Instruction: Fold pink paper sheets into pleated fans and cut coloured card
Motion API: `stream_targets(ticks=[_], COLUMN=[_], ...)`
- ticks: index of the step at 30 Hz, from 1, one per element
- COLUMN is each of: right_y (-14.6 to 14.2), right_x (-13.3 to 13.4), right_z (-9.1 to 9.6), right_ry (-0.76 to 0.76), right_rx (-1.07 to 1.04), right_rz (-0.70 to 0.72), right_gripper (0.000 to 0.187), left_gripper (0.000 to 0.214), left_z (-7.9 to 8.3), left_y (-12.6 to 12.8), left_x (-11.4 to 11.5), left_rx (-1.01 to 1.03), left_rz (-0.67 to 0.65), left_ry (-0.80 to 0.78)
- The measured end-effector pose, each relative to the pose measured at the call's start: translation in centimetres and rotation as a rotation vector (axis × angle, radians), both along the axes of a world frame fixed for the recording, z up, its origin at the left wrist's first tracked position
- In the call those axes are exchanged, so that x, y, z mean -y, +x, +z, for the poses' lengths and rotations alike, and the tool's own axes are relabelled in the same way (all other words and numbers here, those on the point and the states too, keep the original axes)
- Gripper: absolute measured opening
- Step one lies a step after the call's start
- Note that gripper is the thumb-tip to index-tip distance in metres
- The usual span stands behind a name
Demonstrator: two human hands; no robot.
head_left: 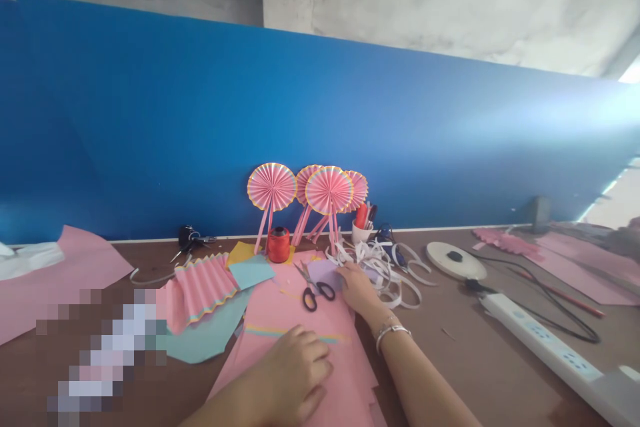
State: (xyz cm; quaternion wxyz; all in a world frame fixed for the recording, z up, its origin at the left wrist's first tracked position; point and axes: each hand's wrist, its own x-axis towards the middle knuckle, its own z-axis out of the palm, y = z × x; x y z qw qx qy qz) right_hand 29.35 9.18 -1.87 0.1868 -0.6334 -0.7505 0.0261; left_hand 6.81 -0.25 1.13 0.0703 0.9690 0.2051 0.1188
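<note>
1) At the left, a pleated pink strip [205, 297] with a yellow-and-blue edge lies partly over teal paper [200, 347], its folds regular and loosely spread
2) Farther back, round pleated fans [273, 188] in the same pink stand against the blue partition [150, 113]
3) The left hand [297, 373] lies over the pink sheets, fingers bent and close to one another; whether they pinch anything, I cannot tell; the step in hand looks like steadying the paper while the other hand reaches
4) Those pink sheets [321, 321] lie flat in a loose stack on the brown table [425, 347], in front of the person, with uneven right edges and a rainbow band [270, 332] across them
5) The scissors [314, 288] rest with blades slightly parted, beside lilac paper [323, 272]
6) The right hand [359, 290] is farther forward, between the lilac paper and the tangled white strips [379, 263]; its fingertips are at the paper's edge, but I cannot tell whether they grip; the next move, I judge, calls for keeping clear of the blades and the loops
</note>
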Motion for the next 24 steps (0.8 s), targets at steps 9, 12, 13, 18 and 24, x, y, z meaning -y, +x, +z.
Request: stream_targets(ticks=[9,12,13,18,24], right_y=[0.8,0.9,0.9,0.8,0.2], right_x=[0.5,0.4,0.4,0.4,0.8], right_z=[0.5,0.5,0.5,0.2,0.8], right_ry=[-0.033,-0.047,-0.051,-0.057,-0.022], right_rx=[-0.049,-0.062,-0.067,-0.094,-0.135], right_rz=[-0.036,-0.043,-0.043,-0.042,0.001], right_gripper=[0.022,0.020,0.021,0.024,0.026], left_gripper=[0.012,0.012,0.013,0.015,0.015], left_z=[0.2,-0.2,-0.3,-0.6,-0.1], left_y=[0.3,0.5,0.6,0.8,0.8], left_x=[0.6,0.8,0.8,1.0,0.9], left_rx=[-0.104,-0.120,-0.125,-0.165,-0.263], left_rz=[0.012,0.006,0.003,0.006,0.006], left_ry=[0.149,0.151,0.152,0.211,0.193])
